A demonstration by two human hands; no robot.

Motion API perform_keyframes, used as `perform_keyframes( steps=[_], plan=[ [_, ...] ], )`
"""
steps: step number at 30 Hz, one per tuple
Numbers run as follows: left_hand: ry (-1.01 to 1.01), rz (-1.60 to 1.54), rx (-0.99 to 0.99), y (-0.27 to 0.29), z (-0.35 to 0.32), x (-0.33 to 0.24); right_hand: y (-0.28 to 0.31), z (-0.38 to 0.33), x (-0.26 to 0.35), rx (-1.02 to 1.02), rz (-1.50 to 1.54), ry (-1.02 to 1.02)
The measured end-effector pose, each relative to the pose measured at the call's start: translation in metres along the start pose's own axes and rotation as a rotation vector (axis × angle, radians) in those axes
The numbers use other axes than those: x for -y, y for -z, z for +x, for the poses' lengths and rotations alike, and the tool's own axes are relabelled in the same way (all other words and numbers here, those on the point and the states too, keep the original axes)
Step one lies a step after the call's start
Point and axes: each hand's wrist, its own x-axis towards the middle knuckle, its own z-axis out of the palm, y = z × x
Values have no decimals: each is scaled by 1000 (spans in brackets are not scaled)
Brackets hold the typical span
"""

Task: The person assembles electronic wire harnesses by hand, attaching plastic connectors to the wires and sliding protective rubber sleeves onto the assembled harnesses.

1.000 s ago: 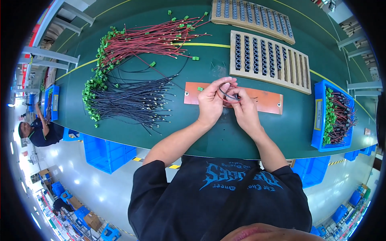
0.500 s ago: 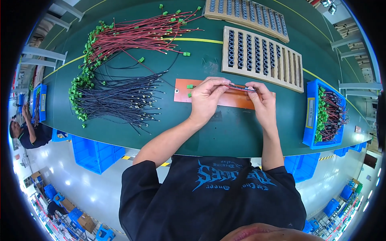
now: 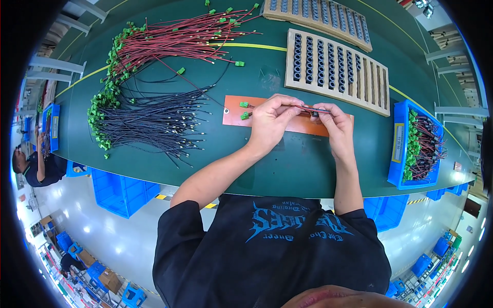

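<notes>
Head view: both hands up over the orange mat (image 3: 303, 124) on the green bench (image 3: 287, 164). Left hand (image 3: 271, 120) is pinched on a thin red-and-black wire pair (image 3: 314, 109), fingers curled, thumb and forefinger closed on it. Right hand (image 3: 336, 126) grips the other end of the same wire pair, fingertips closed around a small dark part that is too small to make out. The wire pair runs roughly level between the two hands, just above the mat, taut.

Two green connectors (image 3: 244, 110) lie on the mat's left end, just beside the left hand, not touched.

Left of the mat: a fanned bundle of black wires (image 3: 149, 120) with green plugs at the far ends. Behind it, a bundle of red wires (image 3: 179, 38), same green plugs. One loose green plug (image 3: 239, 63) near the yellow line.

Behind the hands: wooden slotted tray (image 3: 339, 69) holding rows of dark ring cores, right columns empty. A second tray (image 3: 318, 15) further back.

Right edge: blue bin (image 3: 398, 149) with finished red/black harnesses.

Another person (image 3: 33, 167) sits far left at a separate station.
</notes>
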Motion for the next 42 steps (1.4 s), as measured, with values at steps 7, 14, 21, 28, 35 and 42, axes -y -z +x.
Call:
perform_keyframes(
  steps=[7, 14, 21, 28, 35, 42],
  plan=[
    [-21, 45, -26, -1, -1, 0, 0, 0, -2, -4, 17, 11],
    [17, 206, 109, 2, -3, -3, 1, 0, -6, -7, 22, -2],
    [90, 290, 102, -2, 3, -14, 3, -1, -13, 9, 147, 53],
    [97, 252, 206, 10, 5, -12, 1, 2, -8, -2, 131, 74],
    [156, 166, 116, 10, 9, -11, 14, 5, -10, 112, 112, 65],
    [92, 260, 192, 15, 6, -10, 15, 8, -12, 117, 106, 64]
  ],
)
